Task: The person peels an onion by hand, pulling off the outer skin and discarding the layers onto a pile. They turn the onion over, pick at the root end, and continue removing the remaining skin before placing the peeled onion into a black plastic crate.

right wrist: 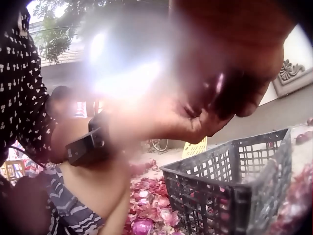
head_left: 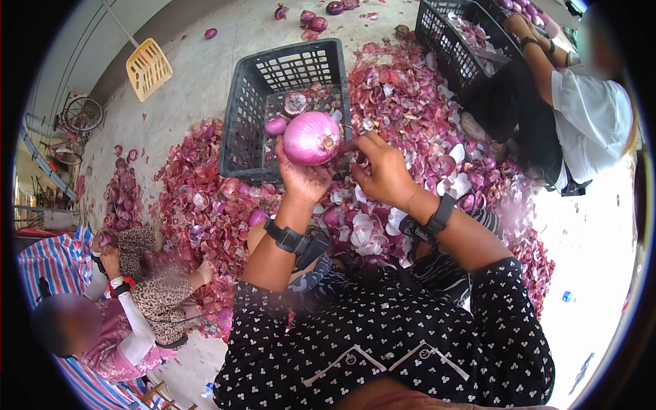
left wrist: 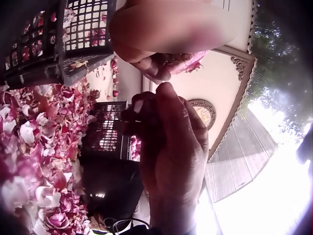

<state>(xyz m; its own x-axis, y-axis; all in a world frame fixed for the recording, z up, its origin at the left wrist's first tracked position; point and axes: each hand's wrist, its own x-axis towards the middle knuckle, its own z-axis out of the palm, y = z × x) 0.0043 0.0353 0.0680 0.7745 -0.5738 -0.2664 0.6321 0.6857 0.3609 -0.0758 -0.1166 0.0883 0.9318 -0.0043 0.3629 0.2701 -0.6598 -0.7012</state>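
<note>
My left hand (head_left: 303, 180) holds a large purple onion (head_left: 311, 139) from below, its root end turned toward my right hand. The right hand (head_left: 386, 167) is held close beside the onion with bent fingers, thumb and forefinger near its root end. In the left wrist view, the right hand (left wrist: 176, 142) has its fingers curled inward; I cannot tell whether they pinch something small. Part of the onion (left wrist: 188, 62) shows there past the left fingers. Beneath the hands stands a black plastic crate (head_left: 249, 109) with a small onion (head_left: 276, 126) and a pale, rooty onion (head_left: 295, 103) in it.
Loose onion skins (head_left: 403, 102) cover the floor around the crate. Another black crate (head_left: 437, 48) stands at upper right, near a seated person in a white shirt (head_left: 591, 113). A second person (head_left: 130, 321) sits at lower left. A yellow slotted scoop (head_left: 148, 70) lies at upper left.
</note>
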